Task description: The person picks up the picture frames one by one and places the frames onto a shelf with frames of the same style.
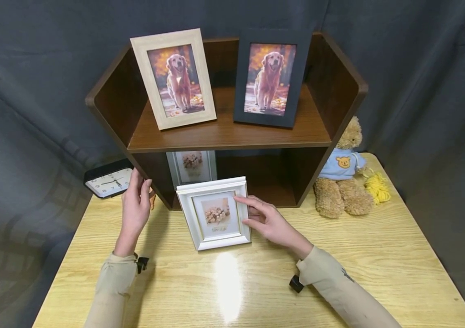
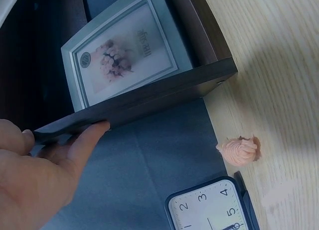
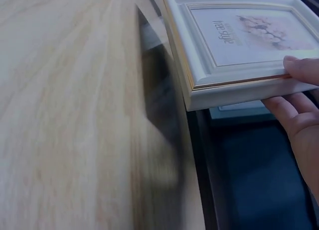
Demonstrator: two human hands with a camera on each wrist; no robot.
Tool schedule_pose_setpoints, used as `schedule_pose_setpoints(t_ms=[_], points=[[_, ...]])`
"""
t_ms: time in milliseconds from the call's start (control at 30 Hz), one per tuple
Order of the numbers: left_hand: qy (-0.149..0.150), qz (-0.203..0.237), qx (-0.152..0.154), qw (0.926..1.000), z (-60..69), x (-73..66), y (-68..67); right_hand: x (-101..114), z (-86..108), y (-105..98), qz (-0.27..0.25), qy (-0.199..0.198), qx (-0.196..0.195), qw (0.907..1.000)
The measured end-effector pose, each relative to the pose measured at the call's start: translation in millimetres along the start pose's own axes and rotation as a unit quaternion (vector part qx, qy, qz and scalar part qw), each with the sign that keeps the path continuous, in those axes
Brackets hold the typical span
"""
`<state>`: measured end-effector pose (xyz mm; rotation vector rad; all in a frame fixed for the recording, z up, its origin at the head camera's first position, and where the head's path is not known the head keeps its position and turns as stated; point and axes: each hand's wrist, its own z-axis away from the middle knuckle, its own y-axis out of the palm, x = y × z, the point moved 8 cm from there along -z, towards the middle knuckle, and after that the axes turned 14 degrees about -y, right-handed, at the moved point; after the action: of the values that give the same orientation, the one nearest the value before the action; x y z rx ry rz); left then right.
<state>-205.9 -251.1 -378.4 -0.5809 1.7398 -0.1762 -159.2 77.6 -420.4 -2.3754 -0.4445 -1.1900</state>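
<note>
the right hand [image 1: 271,223] grasped the right side of a white picture frame [image 1: 215,214], its thumb on the front and fingers behind. that frame was tilted in front of the shelf's [image 1: 224,139] lower opening, flower picture facing outward; whether its bottom edge met the table [image 1: 265,296] i could not tell. the left hand [image 1: 135,205] touched the shelf's left side panel near the front edge; whether it was clasped round the panel or only resting there i could not tell.

a pale green frame [image 2: 127,53] stood inside the shelf's lower part, toward its left side. on the shelf's upper board, a cream frame [image 1: 175,79] leaned at the left and a black frame [image 1: 270,79] at the right, both with dog pictures. left of the shelf were a clock [image 1: 113,182] and a small peach-coloured thing [image 2: 239,151]; right of it sat a teddy bear [image 1: 340,171] with yellow yarn [image 1: 377,187] just beside.
</note>
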Motion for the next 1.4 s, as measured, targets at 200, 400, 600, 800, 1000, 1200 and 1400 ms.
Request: schedule_pose_setpoints(t_ms=[200, 400, 600, 800, 1000, 1200, 1400], points=[[-0.002, 0.012, 0.007, 0.9999, 0.1, 0.2, 0.4, 4, 0.0, -11, 0.012, -0.007, -0.006, 0.9999], [0.007, 0.005, 0.001, 1.0, 0.9, 0.3, -0.6, 4, 1.1, -21, 0.028, -0.002, -0.01, 0.9996], [0.012, 0.005, -0.001, 0.9999, 1.1, -0.2, -1.4, 6, 2.0, -31, 0.044, 0.011, -0.015, 0.9989], [0.007, 0.001, -0.001, 1.0, 2.6, -0.7, -2.6, 4, 2.1, -38, 0.056, 0.005, -0.015, 0.9983], [-0.002, 0.007, -0.001, 1.0, 2.6, -0.1, -1.7, 4, 2.3, -50, 0.072, -0.006, -0.028, 0.997], [-0.001, 0.01, -0.002, 0.9999, 2.3, -0.9, -1.2, 5, 1.9, -63, 0.076, -0.016, -0.047, 0.9959], [0.001, 0.013, -0.004, 0.9999, 2.1, -2.7, -0.8, 2, 2.3, -77, 0.088, 0.015, -0.069, 0.9936]])
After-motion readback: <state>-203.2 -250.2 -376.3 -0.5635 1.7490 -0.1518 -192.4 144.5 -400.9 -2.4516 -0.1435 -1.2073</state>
